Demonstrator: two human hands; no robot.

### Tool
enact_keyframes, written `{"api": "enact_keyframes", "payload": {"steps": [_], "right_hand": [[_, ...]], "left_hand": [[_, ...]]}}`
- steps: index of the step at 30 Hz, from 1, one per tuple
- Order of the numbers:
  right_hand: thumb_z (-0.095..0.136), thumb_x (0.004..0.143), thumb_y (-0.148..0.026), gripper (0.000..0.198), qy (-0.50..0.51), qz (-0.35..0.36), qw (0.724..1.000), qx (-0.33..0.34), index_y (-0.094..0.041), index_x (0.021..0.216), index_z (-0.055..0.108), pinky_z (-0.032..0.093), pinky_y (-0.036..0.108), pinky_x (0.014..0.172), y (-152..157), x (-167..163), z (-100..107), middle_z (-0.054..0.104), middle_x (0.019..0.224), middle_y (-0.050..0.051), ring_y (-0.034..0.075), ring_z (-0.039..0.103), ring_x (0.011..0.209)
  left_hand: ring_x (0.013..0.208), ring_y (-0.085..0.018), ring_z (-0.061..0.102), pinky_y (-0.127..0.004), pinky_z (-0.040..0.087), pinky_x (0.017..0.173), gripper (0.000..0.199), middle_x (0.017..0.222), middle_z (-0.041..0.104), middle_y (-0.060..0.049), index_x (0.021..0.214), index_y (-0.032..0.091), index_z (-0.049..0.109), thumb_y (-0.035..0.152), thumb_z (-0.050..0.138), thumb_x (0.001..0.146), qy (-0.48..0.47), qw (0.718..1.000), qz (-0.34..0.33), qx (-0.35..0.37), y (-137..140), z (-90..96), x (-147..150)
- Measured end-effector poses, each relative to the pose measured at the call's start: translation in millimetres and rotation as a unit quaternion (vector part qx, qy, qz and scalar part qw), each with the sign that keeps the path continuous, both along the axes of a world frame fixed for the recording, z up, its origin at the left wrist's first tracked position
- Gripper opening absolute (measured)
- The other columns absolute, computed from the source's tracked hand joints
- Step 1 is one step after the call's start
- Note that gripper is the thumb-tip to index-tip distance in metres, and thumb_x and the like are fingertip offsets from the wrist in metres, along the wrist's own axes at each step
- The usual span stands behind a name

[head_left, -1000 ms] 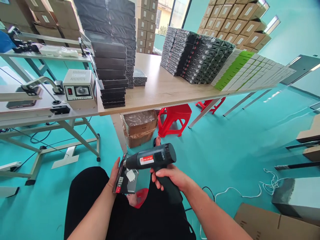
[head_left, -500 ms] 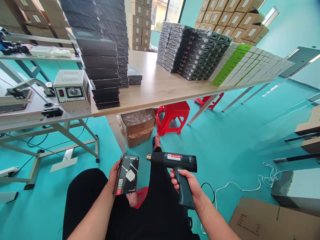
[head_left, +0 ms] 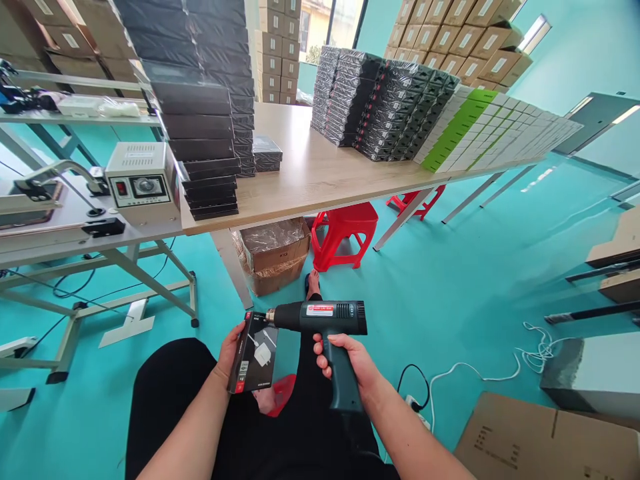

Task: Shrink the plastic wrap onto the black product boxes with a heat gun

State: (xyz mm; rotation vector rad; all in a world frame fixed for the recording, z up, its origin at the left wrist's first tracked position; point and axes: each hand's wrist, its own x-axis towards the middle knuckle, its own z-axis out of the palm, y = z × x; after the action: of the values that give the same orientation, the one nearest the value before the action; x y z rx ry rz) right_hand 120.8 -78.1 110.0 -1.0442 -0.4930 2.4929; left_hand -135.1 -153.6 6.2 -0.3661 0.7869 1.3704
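- Head view: beige control unit [head_left: 143,175], left
- Left hand [head_left: 230,350] clamped on black box [head_left: 254,373] over lap [head_left: 295,440]
- Wood bench [head_left: 300,180] beyond, stacked boxes [head_left: 200,127] on it
- Right hand [head_left: 354,361] gripping heat gun [head_left: 320,319], nozzle [head_left: 271,315] by box top
- Teal floor [head_left: 490,293], cardboard [head_left: 545,433] lower right

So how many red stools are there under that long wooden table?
2. The nearer stool stands just right of the cardboard box; the farther stool is further right and back, partly hidden by a table leg. Others could be out of sight.
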Motion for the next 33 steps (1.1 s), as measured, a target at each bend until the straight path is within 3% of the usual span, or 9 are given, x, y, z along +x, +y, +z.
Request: {"api": "enact_keyframes", "payload": {"steps": [6, 12, 19, 21, 25, 27, 33], "right_hand": [[0.063, 0.073, -0.027, 0.027, -0.125, -0.025, 0.982, 0.137, -0.011, 0.095, 0.064, 0.048, 0.023, 0.047, -5, -14, 14, 0.066, 0.074, 0.006, 0.014, 0.06, 0.056], [0.062, 0.074, -0.028, 0.027, -0.095, 0.012, 0.987, 0.125, -0.011, 0.095, 0.065, 0.048, 0.023, 0.046, -7, -15, 24, 0.066, 0.077, 0.006, 0.014, 0.06, 0.057], [0.06, 0.074, -0.027, 0.022, -0.144, -0.026, 0.98, 0.136, -0.011, 0.09, 0.064, 0.048, 0.023, 0.047, 2, -23, 26, 0.066, 0.073, 0.005, 0.012, 0.059, 0.055], [0.06, 0.074, -0.025, 0.024, -0.119, 0.026, 0.98, 0.157, -0.01, 0.092, 0.064, 0.048, 0.023, 0.047, 2, -21, 35, 0.066, 0.073, 0.005, 0.013, 0.06, 0.055], [0.063, 0.07, -0.019, 0.029, -0.072, 0.253, 0.945, 0.192, -0.008, 0.096, 0.064, 0.046, 0.023, 0.044, 2, 2, 52, 0.068, 0.073, 0.007, 0.015, 0.061, 0.053], [0.064, 0.069, -0.019, 0.032, -0.087, 0.286, 0.936, 0.185, -0.008, 0.098, 0.064, 0.046, 0.021, 0.045, 3, 22, 51, 0.068, 0.073, 0.007, 0.014, 0.061, 0.052], [0.057, 0.077, -0.025, 0.025, -0.193, 0.083, 0.97, 0.127, -0.01, 0.096, 0.064, 0.046, 0.02, 0.044, 3, 66, 21, 0.066, 0.073, 0.006, 0.012, 0.06, 0.054]], "left_hand": [[0.076, -0.033, 0.07, -0.048, 0.056, 0.069, 0.029, 0.074, 0.072, -0.013, 0.091, 0.01, 0.067, 0.034, 0.056, 0.081, 0.022, 1.0, -0.018, 0.004, -1, -1.7, -1], [0.077, -0.033, 0.07, -0.046, 0.056, 0.069, 0.029, 0.073, 0.071, -0.012, 0.093, 0.01, 0.067, 0.034, 0.056, 0.08, 0.028, 0.999, -0.001, 0.019, 1, -2.3, -1], [0.078, -0.033, 0.07, -0.045, 0.056, 0.07, 0.034, 0.076, 0.072, -0.014, 0.094, 0.008, 0.067, 0.037, 0.056, 0.08, 0.02, 0.999, -0.031, 0.036, 0, -4.2, -3], [0.08, -0.032, 0.07, -0.044, 0.056, 0.072, 0.035, 0.075, 0.073, -0.013, 0.097, 0.007, 0.067, 0.036, 0.056, 0.081, 0.019, 0.999, -0.025, 0.033, 0, -3.6, -2], [0.086, -0.031, 0.069, -0.044, 0.055, 0.078, 0.046, 0.084, 0.073, -0.014, 0.11, 0.006, 0.064, 0.042, 0.055, 0.082, -0.004, 0.998, -0.022, 0.062, 0, -1.1, -3], [0.091, -0.033, 0.068, -0.046, 0.054, 0.081, 0.056, 0.097, 0.072, -0.017, 0.118, 0.005, 0.06, 0.048, 0.053, 0.082, -0.02, 0.993, -0.013, 0.114, -2, 0.9, -5], [0.104, -0.036, 0.063, -0.053, 0.048, 0.089, 0.066, 0.118, 0.064, -0.02, 0.132, 0.007, 0.05, 0.052, 0.05, 0.084, -0.011, 0.986, -0.013, 0.168, -3, 6.4, -5]]}}
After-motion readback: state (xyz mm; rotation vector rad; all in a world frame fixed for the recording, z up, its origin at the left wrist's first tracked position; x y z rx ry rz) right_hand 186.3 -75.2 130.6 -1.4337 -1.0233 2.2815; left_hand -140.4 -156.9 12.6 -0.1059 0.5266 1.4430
